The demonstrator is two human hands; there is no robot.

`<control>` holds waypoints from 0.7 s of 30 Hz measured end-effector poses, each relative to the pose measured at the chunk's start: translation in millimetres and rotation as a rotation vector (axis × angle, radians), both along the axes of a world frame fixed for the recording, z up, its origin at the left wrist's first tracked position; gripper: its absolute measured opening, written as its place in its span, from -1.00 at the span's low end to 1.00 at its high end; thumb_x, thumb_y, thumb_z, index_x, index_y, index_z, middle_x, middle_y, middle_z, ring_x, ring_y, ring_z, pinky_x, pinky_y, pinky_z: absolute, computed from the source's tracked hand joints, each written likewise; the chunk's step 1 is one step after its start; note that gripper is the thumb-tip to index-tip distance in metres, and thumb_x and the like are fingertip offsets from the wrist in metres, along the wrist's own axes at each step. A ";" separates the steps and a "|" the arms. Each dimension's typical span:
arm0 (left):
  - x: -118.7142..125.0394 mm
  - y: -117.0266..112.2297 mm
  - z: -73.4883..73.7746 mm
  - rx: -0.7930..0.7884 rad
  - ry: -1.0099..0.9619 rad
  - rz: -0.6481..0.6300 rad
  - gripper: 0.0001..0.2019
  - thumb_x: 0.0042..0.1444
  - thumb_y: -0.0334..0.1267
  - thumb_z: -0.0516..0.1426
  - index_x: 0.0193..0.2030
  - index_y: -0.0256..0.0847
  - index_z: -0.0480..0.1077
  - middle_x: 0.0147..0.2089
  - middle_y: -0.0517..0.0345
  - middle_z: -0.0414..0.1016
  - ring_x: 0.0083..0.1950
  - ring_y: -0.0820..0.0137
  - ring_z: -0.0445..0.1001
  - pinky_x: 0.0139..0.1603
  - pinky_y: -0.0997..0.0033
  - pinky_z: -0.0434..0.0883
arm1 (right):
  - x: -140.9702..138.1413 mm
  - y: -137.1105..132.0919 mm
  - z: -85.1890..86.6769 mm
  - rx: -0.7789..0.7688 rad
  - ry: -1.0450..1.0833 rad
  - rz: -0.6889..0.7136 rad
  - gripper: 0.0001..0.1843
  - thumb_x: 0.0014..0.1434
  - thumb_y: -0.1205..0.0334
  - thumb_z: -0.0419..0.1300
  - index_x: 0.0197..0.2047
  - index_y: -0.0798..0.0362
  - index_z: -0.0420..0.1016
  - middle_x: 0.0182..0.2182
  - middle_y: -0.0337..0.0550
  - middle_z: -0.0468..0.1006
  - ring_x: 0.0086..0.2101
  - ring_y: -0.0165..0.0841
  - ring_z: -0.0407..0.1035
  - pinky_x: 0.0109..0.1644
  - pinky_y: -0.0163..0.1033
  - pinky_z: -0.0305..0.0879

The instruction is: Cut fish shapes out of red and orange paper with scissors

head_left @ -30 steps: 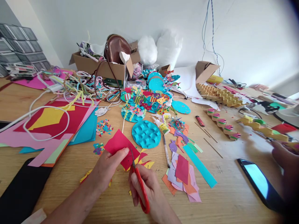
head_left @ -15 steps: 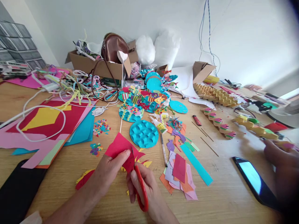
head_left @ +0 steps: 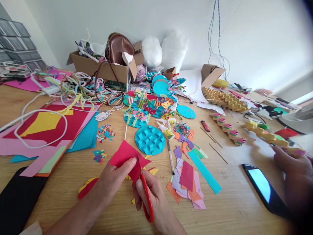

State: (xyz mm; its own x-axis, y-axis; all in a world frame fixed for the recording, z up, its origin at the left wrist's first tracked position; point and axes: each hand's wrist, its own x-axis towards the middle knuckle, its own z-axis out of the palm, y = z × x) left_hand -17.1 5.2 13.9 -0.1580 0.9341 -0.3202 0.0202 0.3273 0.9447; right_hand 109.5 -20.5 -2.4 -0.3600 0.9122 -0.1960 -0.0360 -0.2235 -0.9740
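My left hand [head_left: 119,174] pinches a piece of red paper [head_left: 126,150] between thumb and fingers. In my right hand [head_left: 151,191] is a pair of red-handled scissors [head_left: 147,200], its blades lying at the paper's right part, beside my left thumb. Small dark marks show on the red sheet near the blades. Yellow paper scraps [head_left: 153,171] lie partly hidden under the hands. Left of my left wrist rests a red and yellow paper cutout [head_left: 88,187]. Just beyond the paper is a round turquoise woven-looking disc [head_left: 150,139].
Paper scraps [head_left: 187,176], a pen [head_left: 170,156] and glue bottles [head_left: 166,131] lie to the right. A phone [head_left: 261,187] is near another person's hand [head_left: 286,163]. Coloured sheets [head_left: 80,137] and a white cable [head_left: 40,147] lie left. A cardboard box [head_left: 97,67] stands behind.
The view has shifted very slightly. Both hands keep their hold on the red paper and scissors, with almost no visible movement.
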 end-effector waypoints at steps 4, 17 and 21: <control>-2.1 0.5 2.8 0.009 0.015 -0.012 -0.81 -0.12 -0.12 0.15 -0.61 -0.13 0.33 -0.58 0.31 0.44 -0.44 0.35 0.44 -0.35 0.45 0.39 | -0.3 0.4 3.3 -0.032 -0.025 -0.003 -0.44 0.07 -0.34 0.03 -0.58 0.01 0.14 -0.76 -0.40 0.15 -0.71 -0.51 0.06 -0.65 -0.42 0.02; -2.2 0.5 6.2 -0.022 0.058 -0.018 -0.81 -0.11 -0.10 0.13 -0.59 -0.13 0.36 -0.55 0.29 0.49 -0.40 0.33 0.48 -0.33 0.47 0.41 | -1.4 -1.5 1.7 -0.045 -0.052 -0.015 -0.40 0.05 -0.40 -0.01 -0.59 0.00 0.12 -0.79 -0.41 0.14 -0.74 -0.53 0.01 -0.69 -0.43 0.01; -2.2 -1.1 3.7 0.002 0.063 -0.033 -0.82 -0.09 -0.09 0.13 -0.56 -0.12 0.40 -0.51 0.29 0.53 -0.37 0.33 0.50 -0.32 0.49 0.42 | -2.1 -1.7 -0.5 -0.049 -0.046 -0.020 -0.38 0.03 -0.42 -0.01 -0.58 0.00 0.14 -0.78 -0.42 0.14 -0.74 -0.54 0.01 -0.68 -0.43 0.01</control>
